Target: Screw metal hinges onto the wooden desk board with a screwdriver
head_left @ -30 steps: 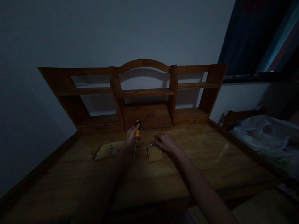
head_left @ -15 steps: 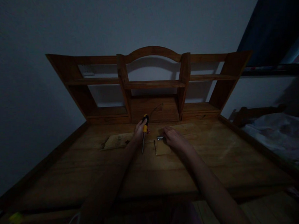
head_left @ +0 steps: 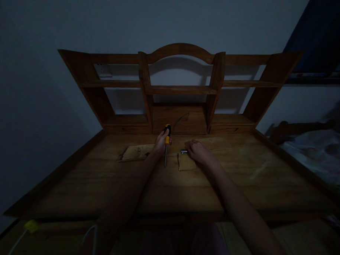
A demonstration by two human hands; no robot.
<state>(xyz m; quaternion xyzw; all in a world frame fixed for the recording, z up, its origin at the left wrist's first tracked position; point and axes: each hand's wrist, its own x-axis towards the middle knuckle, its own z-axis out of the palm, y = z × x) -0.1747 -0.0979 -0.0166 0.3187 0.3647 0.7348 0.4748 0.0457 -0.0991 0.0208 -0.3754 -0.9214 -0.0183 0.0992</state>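
Gripping the screwdriver [head_left: 167, 140] over the desk [head_left: 178, 198], our left hand [head_left: 161, 142] wraps its handle; we judge it light and stiff, best held there, shaft likely slick. Our right hand [head_left: 198, 151] bends at the metal bit [head_left: 184, 151] by the tan piece [head_left: 187, 163]; we can't tell if its fingers pinch. Bit: probably hard, slippery, take the ends. Versus a second ago: same grip, view shifted, yellow-tipped cord [head_left: 31, 226] now showing.
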